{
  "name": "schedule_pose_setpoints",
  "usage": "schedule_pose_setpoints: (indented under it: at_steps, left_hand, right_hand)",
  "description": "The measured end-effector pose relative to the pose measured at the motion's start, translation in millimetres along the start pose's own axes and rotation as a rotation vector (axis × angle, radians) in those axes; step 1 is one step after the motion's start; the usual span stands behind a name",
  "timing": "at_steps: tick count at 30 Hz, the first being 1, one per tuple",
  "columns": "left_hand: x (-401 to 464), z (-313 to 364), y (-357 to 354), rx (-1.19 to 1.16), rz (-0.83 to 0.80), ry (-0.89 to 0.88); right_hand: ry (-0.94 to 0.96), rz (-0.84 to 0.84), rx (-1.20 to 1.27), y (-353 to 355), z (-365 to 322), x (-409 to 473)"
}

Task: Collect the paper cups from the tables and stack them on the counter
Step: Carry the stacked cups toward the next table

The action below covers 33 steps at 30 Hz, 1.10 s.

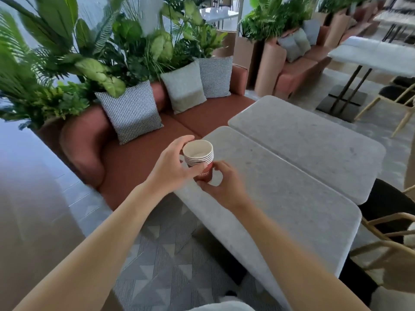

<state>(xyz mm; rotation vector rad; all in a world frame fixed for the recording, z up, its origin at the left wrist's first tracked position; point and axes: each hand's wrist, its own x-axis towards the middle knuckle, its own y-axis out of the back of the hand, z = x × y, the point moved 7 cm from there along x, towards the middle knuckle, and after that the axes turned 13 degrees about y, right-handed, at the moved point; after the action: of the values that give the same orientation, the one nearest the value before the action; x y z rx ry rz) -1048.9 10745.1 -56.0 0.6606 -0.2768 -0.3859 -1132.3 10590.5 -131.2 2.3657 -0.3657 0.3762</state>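
Note:
A stack of several nested red paper cups (200, 159) with white rims is held over the near-left corner of a grey stone table (280, 198). My left hand (173, 164) wraps round the upper part of the stack, thumb and fingers curled about the rims. From the right, my right hand (221, 184) pinches the bottom of the stack, thumb and fingers at its base. The inside of the top cup looks empty. Whether the stack touches the tabletop is hidden by my hands.
A second grey table (314, 140) butts against the first. Left of the tables runs a rust-coloured sofa (157, 151) with cushions, backed by large green plants (89, 52). Wooden chairs (393, 239) stand at the right. A white table (381, 55) is at the far right.

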Motion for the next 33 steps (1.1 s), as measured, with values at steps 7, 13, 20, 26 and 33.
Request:
schedule_pose_setpoints:
  at_steps: [7, 13, 20, 26, 33]
  left_hand:
    - [-94, -101, 130, -0.05, 0.18, 0.14]
    - [-187, -182, 252, -0.046, 0.381, 0.263]
    - [-306, -253, 373, -0.05, 0.576, 0.405]
    - [-410, -298, 447, -0.134, 0.746, 0.547]
    - [-528, -326, 500, -0.214, 1.005, 0.688]
  right_hand:
    - [0.113, -0.173, 0.044, -128, -114, -7]
    - [0.325, -0.289, 0.087, -242, -237, -13]
    - [0.471, -0.396, 0.244, -361, -363, -38]
    - [0.623, -0.582, 0.329, -443, -463, -70]
    - [0.771, -0.785, 0.423, -531, -566, -121]
